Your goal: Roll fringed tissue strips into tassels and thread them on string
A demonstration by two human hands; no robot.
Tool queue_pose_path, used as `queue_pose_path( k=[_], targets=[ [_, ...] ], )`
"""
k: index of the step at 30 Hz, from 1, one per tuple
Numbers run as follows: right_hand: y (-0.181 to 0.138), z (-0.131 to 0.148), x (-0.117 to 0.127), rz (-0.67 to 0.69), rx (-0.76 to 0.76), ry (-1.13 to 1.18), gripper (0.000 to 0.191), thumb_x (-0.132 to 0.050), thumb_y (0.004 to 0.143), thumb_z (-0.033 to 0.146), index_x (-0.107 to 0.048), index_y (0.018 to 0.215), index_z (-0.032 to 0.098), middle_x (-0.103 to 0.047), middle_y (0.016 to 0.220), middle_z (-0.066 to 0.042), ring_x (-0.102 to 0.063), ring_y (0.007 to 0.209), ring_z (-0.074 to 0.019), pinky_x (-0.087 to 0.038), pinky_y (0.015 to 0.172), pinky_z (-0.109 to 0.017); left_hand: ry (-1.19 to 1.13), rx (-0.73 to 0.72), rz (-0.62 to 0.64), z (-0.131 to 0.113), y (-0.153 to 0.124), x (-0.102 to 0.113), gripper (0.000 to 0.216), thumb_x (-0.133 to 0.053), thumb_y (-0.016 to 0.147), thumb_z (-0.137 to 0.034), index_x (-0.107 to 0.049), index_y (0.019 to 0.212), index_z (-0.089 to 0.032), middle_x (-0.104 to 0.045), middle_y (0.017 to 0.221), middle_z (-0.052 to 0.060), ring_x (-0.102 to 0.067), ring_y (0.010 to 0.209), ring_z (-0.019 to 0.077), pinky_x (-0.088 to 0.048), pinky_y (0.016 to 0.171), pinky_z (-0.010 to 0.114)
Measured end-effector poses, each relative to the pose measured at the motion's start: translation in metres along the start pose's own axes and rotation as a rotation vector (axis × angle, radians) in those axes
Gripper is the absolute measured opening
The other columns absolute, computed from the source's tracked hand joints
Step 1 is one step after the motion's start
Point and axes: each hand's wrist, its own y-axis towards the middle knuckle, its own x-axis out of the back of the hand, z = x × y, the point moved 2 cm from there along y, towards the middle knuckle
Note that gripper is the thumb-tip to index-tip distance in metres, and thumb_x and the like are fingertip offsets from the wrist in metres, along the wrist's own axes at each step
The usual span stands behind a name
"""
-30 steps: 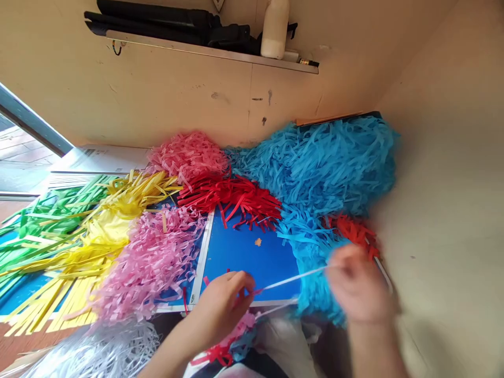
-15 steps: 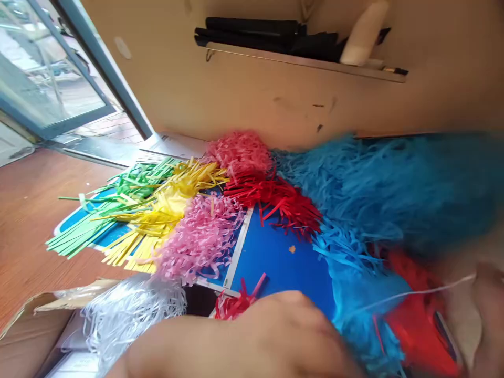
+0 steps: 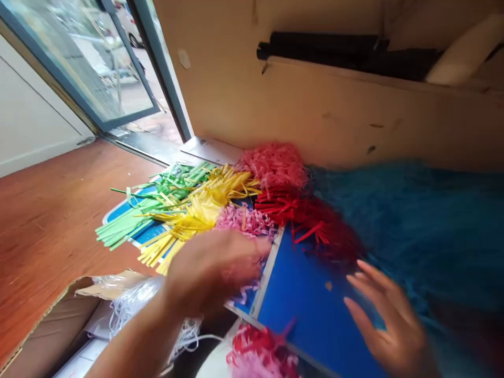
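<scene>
My left hand (image 3: 212, 270) reaches over the pink shredded paper strips (image 3: 244, 220), its fingers blurred by motion and curled down onto the pile. My right hand (image 3: 388, 320) hovers over the blue mat (image 3: 311, 304) with fingers spread and nothing in it. A small bundle of red and pink strips (image 3: 262, 352) lies near the bottom edge, close to me. Around the mat lie heaps of red strips (image 3: 315, 220), blue strips (image 3: 425, 226), yellow strips (image 3: 197, 210) and green strips (image 3: 145, 210).
A cardboard box (image 3: 51, 325) with white strips (image 3: 134, 304) sits at the lower left on the wooden floor (image 3: 47, 220). A glass door (image 3: 79, 58) is at the upper left. A wall shelf (image 3: 354, 58) carries black items and a white bottle (image 3: 464, 52).
The view has swung left. My right hand has let go of the white strip and opened over the mat. My left hand has moved up onto the pink pile.
</scene>
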Motion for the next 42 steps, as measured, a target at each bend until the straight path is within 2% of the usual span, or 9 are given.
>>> queue_pose_path(
  k=[2, 6, 13, 19, 22, 27, 31, 37, 42],
  targets=[
    [0.006, 0.006, -0.017, 0.05, 0.055, 0.055, 0.022, -0.057, 0.094, 0.024, -0.065, 0.115, 0.021, -0.064, 0.122, -0.013, -0.067, 0.102, -0.024, -0.058, 0.083, -0.036, 0.727, -0.152, -0.049, -0.004, 0.068, 0.029, 0.032, -0.061, 0.085, -0.038, -0.07, 0.112, -0.024, -0.073, 0.104, 0.005, -0.066, 0.098, 0.0226, -0.052, 0.078, 0.03],
    [0.028, 0.029, -0.053, 0.16, 0.182, 0.194, 0.021, -0.057, 0.092, 0.021, -0.064, 0.112, 0.021, -0.066, 0.119, -0.013, -0.067, 0.101, -0.0221, -0.057, 0.083, -0.032, 1.019, -0.067, -0.082, 0.021, 0.14, 0.073, 0.017, -0.064, 0.086, -0.032, -0.07, 0.091, -0.016, -0.071, 0.091, 0.008, -0.065, 0.088, 0.0217, -0.052, 0.083, 0.037],
    [0.085, 0.079, -0.14, 0.427, 0.244, 0.406, 0.017, -0.058, 0.09, 0.024, -0.067, 0.105, 0.02, -0.069, 0.111, -0.011, -0.064, 0.099, -0.0251, -0.05, 0.088, -0.041, 1.184, 0.024, 0.025, 0.077, 0.152, 0.095, 0.029, -0.06, 0.094, -0.035, -0.062, 0.116, -0.016, -0.064, 0.117, 0.008, -0.064, 0.1, 0.0207, -0.056, 0.086, 0.042],
    [0.138, 0.101, -0.252, 0.566, 0.372, 0.342, 0.033, -0.054, 0.09, 0.022, -0.061, 0.122, 0.015, -0.063, 0.13, -0.012, -0.054, 0.122, -0.024, -0.036, 0.11, -0.04, 1.199, 0.015, 0.053, 0.068, 0.154, 0.104, 0.028, -0.059, 0.094, -0.036, -0.062, 0.113, -0.015, -0.066, 0.111, 0.007, -0.065, 0.096, 0.02, -0.055, 0.085, 0.042],
    [0.151, 0.099, -0.289, 0.662, 0.373, 0.234, 0.035, -0.058, 0.089, 0.024, -0.061, 0.122, 0.012, -0.064, 0.127, -0.014, -0.053, 0.122, -0.0267, -0.034, 0.111, -0.042, 1.163, -0.037, 0.122, 0.061, 0.146, 0.104, 0.028, -0.064, 0.088, -0.04, -0.067, 0.104, -0.017, -0.068, 0.101, 0.006, -0.065, 0.091, 0.0197, -0.052, 0.084, 0.037],
    [0.146, 0.087, -0.305, 0.696, 0.347, 0.206, 0.027, -0.061, 0.089, 0.028, -0.066, 0.112, 0.016, -0.068, 0.118, -0.011, -0.055, 0.116, -0.0259, -0.034, 0.108, -0.042, 1.126, -0.088, 0.176, 0.058, 0.138, 0.1, 0.025, -0.078, 0.065, -0.036, -0.074, 0.085, -0.021, -0.067, 0.097, 0.007, -0.063, 0.093, 0.0266, -0.047, 0.084, 0.035],
    [0.141, 0.083, -0.304, 0.682, 0.299, 0.188, 0.031, -0.06, 0.09, 0.033, -0.066, 0.116, 0.017, -0.064, 0.122, -0.011, -0.052, 0.118, -0.0268, -0.031, 0.108, -0.044, 1.083, -0.065, 0.191, 0.059, 0.141, 0.103, 0.014, -0.071, 0.068, -0.033, -0.073, 0.073, -0.02, -0.069, 0.088, 0.006, -0.063, 0.085, 0.0234, -0.047, 0.08, 0.032],
    [0.148, 0.095, -0.309, 0.68, 0.293, 0.178, 0.04, -0.053, 0.093, 0.039, -0.06, 0.125, 0.017, -0.058, 0.136, -0.01, -0.045, 0.128, -0.0262, -0.029, 0.109, -0.042, 1.037, -0.005, 0.162, 0.047, 0.145, 0.112, 0.022, -0.058, 0.078, -0.038, -0.068, 0.084, -0.019, -0.074, 0.095, 0.004, -0.067, 0.089, 0.0207, -0.05, 0.079, 0.028],
    [0.156, 0.104, -0.314, 0.712, 0.301, 0.139, 0.049, -0.054, 0.087, 0.039, -0.057, 0.127, 0.012, -0.061, 0.129, -0.016, -0.05, 0.119, -0.0317, -0.036, 0.1, -0.05, 1.161, 0.068, 0.053, 0.037, 0.152, 0.099, 0.041, -0.051, 0.084, -0.048, -0.061, 0.108, -0.016, -0.074, 0.095, 0.008, -0.07, 0.084, 0.024, -0.05, 0.073, 0.032]
  ],
)
